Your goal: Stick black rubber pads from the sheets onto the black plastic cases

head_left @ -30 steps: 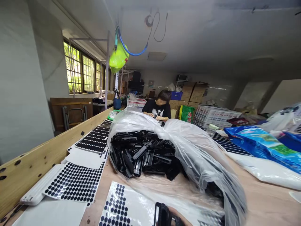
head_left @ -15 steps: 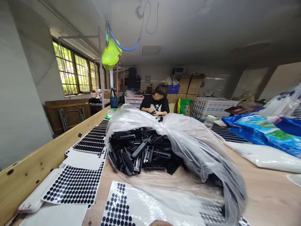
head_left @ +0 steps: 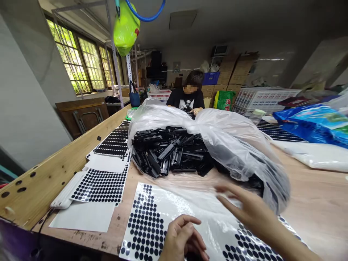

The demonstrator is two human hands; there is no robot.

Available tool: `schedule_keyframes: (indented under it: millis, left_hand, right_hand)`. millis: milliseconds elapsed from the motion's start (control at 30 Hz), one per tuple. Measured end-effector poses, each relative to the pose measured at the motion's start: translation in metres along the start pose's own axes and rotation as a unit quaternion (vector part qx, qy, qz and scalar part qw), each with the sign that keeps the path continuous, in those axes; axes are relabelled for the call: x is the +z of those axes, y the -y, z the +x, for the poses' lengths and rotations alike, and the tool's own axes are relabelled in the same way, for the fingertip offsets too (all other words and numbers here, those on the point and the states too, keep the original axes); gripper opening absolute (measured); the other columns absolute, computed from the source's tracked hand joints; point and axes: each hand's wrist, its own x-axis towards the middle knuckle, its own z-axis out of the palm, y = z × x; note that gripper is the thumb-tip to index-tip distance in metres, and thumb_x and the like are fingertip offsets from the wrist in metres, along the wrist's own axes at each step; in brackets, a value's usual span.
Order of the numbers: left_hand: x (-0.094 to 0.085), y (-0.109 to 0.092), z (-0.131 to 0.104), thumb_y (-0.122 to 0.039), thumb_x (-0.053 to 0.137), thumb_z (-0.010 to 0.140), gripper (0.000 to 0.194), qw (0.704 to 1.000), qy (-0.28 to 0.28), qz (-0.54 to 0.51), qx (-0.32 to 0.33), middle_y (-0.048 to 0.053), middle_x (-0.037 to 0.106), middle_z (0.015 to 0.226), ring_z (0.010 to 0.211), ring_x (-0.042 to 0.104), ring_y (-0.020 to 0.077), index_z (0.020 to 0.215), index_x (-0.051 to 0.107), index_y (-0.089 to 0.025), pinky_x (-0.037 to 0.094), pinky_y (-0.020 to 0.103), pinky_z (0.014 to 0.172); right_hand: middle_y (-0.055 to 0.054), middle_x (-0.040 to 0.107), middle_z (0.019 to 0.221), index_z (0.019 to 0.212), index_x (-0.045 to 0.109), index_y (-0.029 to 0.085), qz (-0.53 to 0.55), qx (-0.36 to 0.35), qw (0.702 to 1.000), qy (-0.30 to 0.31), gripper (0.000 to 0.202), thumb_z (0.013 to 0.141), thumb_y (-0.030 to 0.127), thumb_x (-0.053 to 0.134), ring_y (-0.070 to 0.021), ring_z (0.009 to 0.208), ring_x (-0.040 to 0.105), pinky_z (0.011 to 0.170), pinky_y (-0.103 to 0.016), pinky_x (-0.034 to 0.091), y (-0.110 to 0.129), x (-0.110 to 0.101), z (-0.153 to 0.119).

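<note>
In the head view my left hand (head_left: 183,237) is at the bottom middle, fingers curled over a dark thing mostly hidden beneath them. It is above a white sheet of black round stickers (head_left: 145,221), whose middle part is bare backing. To its right, my right hand (head_left: 241,204) stretches over the same sheet, fingers extended and slightly blurred, with nothing visible in them. Beyond both hands lies a translucent plastic bag (head_left: 231,152), its mouth open toward me. Inside is a heap of black plastic parts (head_left: 168,152).
More sticker sheets (head_left: 100,185) lie at left beside a white power strip (head_left: 67,190) and a raised wooden edge (head_left: 65,159). A person (head_left: 187,96) sits across the table. At right are a blue bag (head_left: 312,121) and a lidded jar (head_left: 257,116).
Both my hands have come into view over the sticker sheet; earlier only a fingertip showed at the bottom edge. The view has tilted down.
</note>
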Motion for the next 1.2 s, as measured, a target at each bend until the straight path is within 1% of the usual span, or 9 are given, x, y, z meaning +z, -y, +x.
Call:
schedule_keyframes:
  millis: [133,200,300,500,600,833,967,1067,1200]
  left_hand:
    - [-0.003,0.007,0.003,-0.052,0.075,0.089,0.045,1.0,-0.002,0.0,0.011,0.003,0.072,0.064,0.05,0.07,0.0158,0.106,0.067,-0.012,0.051,0.021,0.051]
    - [-0.003,0.009,0.004,-0.055,0.077,0.086,0.048,1.0,-0.009,0.001,0.012,0.003,0.071,0.062,0.048,0.069,0.0157,0.105,0.067,-0.012,0.051,0.021,0.05]
    - [-0.002,0.01,0.006,-0.059,0.08,0.081,0.053,1.0,-0.014,0.0,0.01,0.003,0.071,0.06,0.046,0.068,0.0158,0.103,0.068,-0.012,0.052,0.022,0.048]
    - [0.001,0.009,0.006,-0.061,0.083,0.076,0.057,0.999,-0.032,-0.014,0.009,0.002,0.07,0.058,0.044,0.067,0.016,0.1,0.068,-0.012,0.053,0.022,0.047]
    - [0.005,0.005,0.003,-0.059,0.083,0.078,0.054,0.999,-0.037,-0.012,0.01,0.003,0.07,0.061,0.046,0.068,0.0157,0.101,0.068,-0.012,0.054,0.023,0.05]
    - [0.012,-0.008,-0.004,-0.055,0.08,0.084,0.051,0.998,-0.057,-0.016,0.02,0.002,0.071,0.076,0.054,0.07,0.0152,0.113,0.066,-0.015,0.058,0.027,0.061]
    - [0.016,-0.012,-0.006,-0.065,0.071,0.088,0.064,0.997,-0.066,-0.032,0.03,0.009,0.072,0.102,0.076,0.075,0.0223,0.131,0.062,-0.018,0.061,0.036,0.069]
    - [0.016,-0.01,-0.009,-0.072,0.061,0.091,0.07,0.996,-0.067,-0.062,0.017,0.013,0.073,0.104,0.088,0.075,0.0274,0.132,0.063,-0.015,0.06,0.04,0.077]
    - [0.01,-0.006,-0.012,-0.058,0.078,0.086,0.058,0.99,-0.111,-0.077,0.03,0.011,0.075,0.109,0.111,0.071,0.0283,0.126,0.069,-0.016,0.053,0.037,0.096]
  right_hand:
    - [-0.014,0.067,0.143,0.142,0.065,0.021,-0.13,-0.051,0.989,0.039,0.062,0.089,-0.001,0.044,-0.0299,0.137,0.059,0.115,-0.05,0.046,0.017,0.05,0.116]
    - [-0.016,0.059,0.153,0.15,0.058,0.025,-0.155,-0.038,0.986,0.054,0.074,0.084,-0.008,0.045,-0.0348,0.142,0.053,0.116,-0.061,0.041,0.021,0.069,0.153]
    - [-0.015,0.059,0.151,0.146,0.06,0.026,-0.174,-0.02,0.981,0.084,0.068,0.086,-0.005,0.054,-0.0333,0.126,0.063,0.104,-0.057,0.051,0.019,0.083,0.171]
    - [-0.015,0.069,0.125,0.12,0.073,0.021,-0.16,0.005,0.984,0.077,0.054,0.079,-0.007,0.052,-0.0301,0.101,0.067,0.077,-0.038,0.055,0.005,0.067,0.125]
    - [-0.012,0.068,0.128,0.116,0.073,0.023,-0.118,0.019,0.992,0.041,0.053,0.076,-0.004,0.052,-0.0264,0.1,0.068,0.08,-0.035,0.055,-0.008,0.048,0.094]
    - [-0.01,0.076,0.101,0.121,0.066,0.017,-0.009,0.111,0.988,-0.103,0.029,0.097,0.026,0.052,-0.0255,0.088,0.076,0.075,-0.035,0.062,-0.014,0.017,0.038]
    - [-0.014,0.075,0.116,0.114,0.068,0.018,0.04,-0.035,0.992,-0.116,0.023,0.099,0.017,0.05,-0.0233,0.093,0.077,0.074,-0.031,0.065,0.03,0.027,0.005]
    - [-0.014,0.074,0.121,0.12,0.068,0.019,0.006,-0.18,0.981,-0.072,0.042,0.093,-0.001,0.043,-0.0247,0.106,0.075,0.077,-0.031,0.066,0.068,0.036,-0.011]
    - [-0.015,0.076,0.122,0.119,0.068,0.017,0.008,-0.255,0.966,-0.044,0.034,0.093,0.003,0.05,-0.0278,0.109,0.074,0.088,-0.037,0.066,0.089,0.045,-0.016]
